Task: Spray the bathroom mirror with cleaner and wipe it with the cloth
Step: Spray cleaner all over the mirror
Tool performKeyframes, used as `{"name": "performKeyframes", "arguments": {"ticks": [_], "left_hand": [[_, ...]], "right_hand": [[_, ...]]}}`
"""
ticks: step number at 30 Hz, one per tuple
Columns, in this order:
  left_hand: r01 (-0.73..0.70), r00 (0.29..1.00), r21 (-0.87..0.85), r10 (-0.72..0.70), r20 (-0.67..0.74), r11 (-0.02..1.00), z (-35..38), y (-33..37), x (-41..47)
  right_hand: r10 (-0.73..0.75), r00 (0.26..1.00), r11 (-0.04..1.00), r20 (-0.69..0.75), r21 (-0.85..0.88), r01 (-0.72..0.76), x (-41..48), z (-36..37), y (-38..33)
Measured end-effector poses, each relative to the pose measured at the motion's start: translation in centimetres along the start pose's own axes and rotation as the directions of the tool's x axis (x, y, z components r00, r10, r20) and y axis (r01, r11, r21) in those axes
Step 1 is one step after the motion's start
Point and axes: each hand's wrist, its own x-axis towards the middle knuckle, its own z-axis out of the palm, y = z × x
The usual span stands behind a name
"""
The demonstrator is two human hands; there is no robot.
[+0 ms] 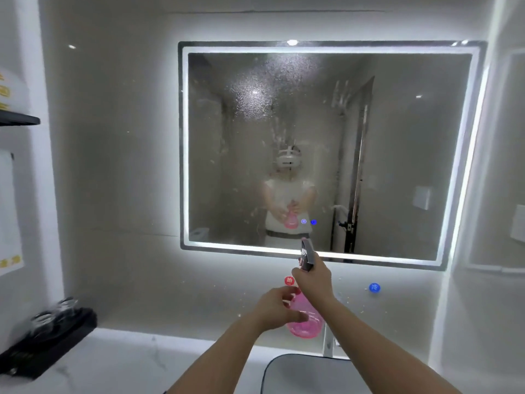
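A lit-edged rectangular mirror [397, 143] hangs on the wall ahead, its glass speckled with fine spray droplets, densest at the upper middle. Below its bottom edge I hold a pink spray bottle [308, 322] with a dark trigger head that points up at the glass. My right hand [314, 278] grips the neck and trigger. My left hand [277, 308] wraps round the pink body from the left. No cloth is in view.
A white marble counter [119, 362] runs below, with a basin [301, 373] at bottom centre. A black tray [48, 339] of wrapped glasses sits at the left. Red [289, 280] and blue [374, 287] round markers are on the wall. A dark shelf [17, 119] juts out at far left.
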Motion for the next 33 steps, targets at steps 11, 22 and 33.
{"name": "performKeyframes", "arguments": {"ticks": [11, 22, 33], "left_hand": [[0.035, 0.999, -0.03, -0.036, -0.037, 0.999, 4.8, 0.5, 4.1], [0.085, 0.994, -0.063, -0.089, -0.06, 0.994, 1.0, -6.1, 6.7], [0.021, 1.0, -0.023, -0.021, -0.007, 1.0, -4.8, -12.7, 11.8]], "right_hand": [[0.014, 1.0, 0.992, -0.017, 0.123, -0.012, 3.4, -2.3, 4.7], [-0.048, 0.989, 0.996, 0.141, 0.084, 0.037, 6.0, 5.9, 6.4], [-0.005, 0.999, 0.997, -0.047, 0.075, 0.009, 8.2, 14.0, 6.2]]}}
